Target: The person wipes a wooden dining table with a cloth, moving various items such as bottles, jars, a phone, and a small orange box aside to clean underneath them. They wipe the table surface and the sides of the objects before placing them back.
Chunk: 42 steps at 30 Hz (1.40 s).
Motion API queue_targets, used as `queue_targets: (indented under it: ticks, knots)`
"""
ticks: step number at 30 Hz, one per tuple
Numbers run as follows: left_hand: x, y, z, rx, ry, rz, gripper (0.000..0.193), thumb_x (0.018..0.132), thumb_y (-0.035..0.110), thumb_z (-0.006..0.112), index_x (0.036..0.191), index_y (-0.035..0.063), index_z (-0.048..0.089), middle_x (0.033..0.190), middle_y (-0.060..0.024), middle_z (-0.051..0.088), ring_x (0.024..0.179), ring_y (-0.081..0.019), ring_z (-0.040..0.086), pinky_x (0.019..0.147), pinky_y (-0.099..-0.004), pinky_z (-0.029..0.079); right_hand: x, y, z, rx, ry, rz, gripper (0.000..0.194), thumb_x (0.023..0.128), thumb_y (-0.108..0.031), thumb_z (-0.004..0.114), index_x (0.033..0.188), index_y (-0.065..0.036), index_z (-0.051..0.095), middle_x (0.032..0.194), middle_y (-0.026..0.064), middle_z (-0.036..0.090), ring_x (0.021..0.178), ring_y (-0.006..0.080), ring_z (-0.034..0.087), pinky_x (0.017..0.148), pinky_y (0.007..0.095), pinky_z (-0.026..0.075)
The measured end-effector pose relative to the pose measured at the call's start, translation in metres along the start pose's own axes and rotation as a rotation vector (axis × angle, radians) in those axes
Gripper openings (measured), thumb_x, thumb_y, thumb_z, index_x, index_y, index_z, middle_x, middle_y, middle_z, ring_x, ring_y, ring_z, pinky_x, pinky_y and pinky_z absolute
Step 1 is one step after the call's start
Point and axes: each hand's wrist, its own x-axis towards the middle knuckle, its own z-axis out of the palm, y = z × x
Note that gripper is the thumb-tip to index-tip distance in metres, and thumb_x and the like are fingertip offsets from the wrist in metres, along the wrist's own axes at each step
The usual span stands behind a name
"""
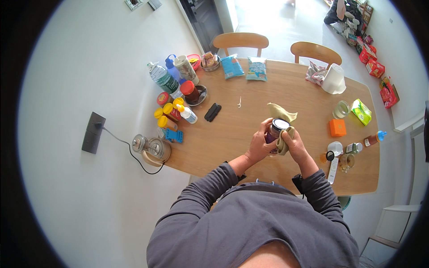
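Note:
My left hand (260, 144) grips a glass jar (271, 136) with a dark lid that has a pale top. The jar is held tilted above the wooden table (218, 147). In my right hand (296, 147) a tan cloth (284, 146) is bunched and pressed against the jar's right side. Another part of tan cloth (281, 112) shows just beyond the lid; whether the two are one piece I cannot tell. My fingers hide much of the jar's body.
On the left stand a large water bottle (164, 79), yellow-lidded jars (171, 110) and a glass kettle (157, 149). Two blue snack bags (257, 68) lie at the far edge. To the right are an orange box (337, 128), a glass cup (341, 109) and a sauce bottle (373, 138).

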Motion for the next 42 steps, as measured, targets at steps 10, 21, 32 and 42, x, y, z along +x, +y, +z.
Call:
queue_targets:
  ticks: [10, 21, 32, 42]
  knots:
    - [0.003, 0.013, 0.020, 0.139, -0.051, -0.098, 0.056, 0.083, 0.005, 0.068, 0.128, 0.0028, 0.035, 0.107, -0.0175, 0.062, 0.098, -0.0250, 0.065, 0.086, -0.0397, 0.053, 0.003, -0.031, 0.027, 0.023, 0.345, -0.178, 0.032, 0.086, -0.018, 0.075, 0.109, 0.002, 0.063, 0.097, 0.0049, 0.068, 0.085, 0.0110, 0.063, 0.074, 0.0264, 0.052]
    - [0.015, 0.019, -0.012, -0.653, -0.519, -0.460, 0.054, 0.098, 0.046, 0.058, 0.127, 0.0011, 0.052, 0.109, -0.0064, 0.064, 0.091, -0.0117, 0.063, 0.078, -0.0297, 0.056, 0.004, -0.044, 0.004, 0.208, -0.063, -0.037, 0.045, 0.088, -0.031, 0.072, 0.117, 0.002, 0.061, 0.102, 0.0033, 0.064, 0.089, 0.0091, 0.059, 0.079, 0.0250, 0.051]
    - [0.015, 0.020, 0.007, -0.578, -0.486, -0.418, 0.076, 0.097, 0.071, 0.025, 0.117, 0.0038, 0.055, 0.093, -0.0126, 0.064, 0.070, -0.0166, 0.064, 0.046, -0.0257, 0.047, -0.004, -0.063, 0.014, 0.239, 0.121, -0.098, 0.039, 0.089, -0.032, 0.069, 0.109, 0.001, 0.062, 0.092, 0.0057, 0.067, 0.077, 0.0101, 0.064, 0.067, 0.0250, 0.054]
    - [0.027, 0.026, 0.016, -0.003, -0.215, -0.059, 0.041, 0.102, 0.038, 0.049, 0.118, 0.0022, 0.040, 0.097, -0.0104, 0.057, 0.087, -0.0168, 0.059, 0.077, -0.0331, 0.050, -0.003, -0.061, 0.022, -0.008, 0.414, -0.203, 0.036, 0.082, -0.020, 0.078, 0.107, 0.002, 0.065, 0.094, 0.0042, 0.069, 0.083, 0.0084, 0.062, 0.073, 0.0255, 0.053]
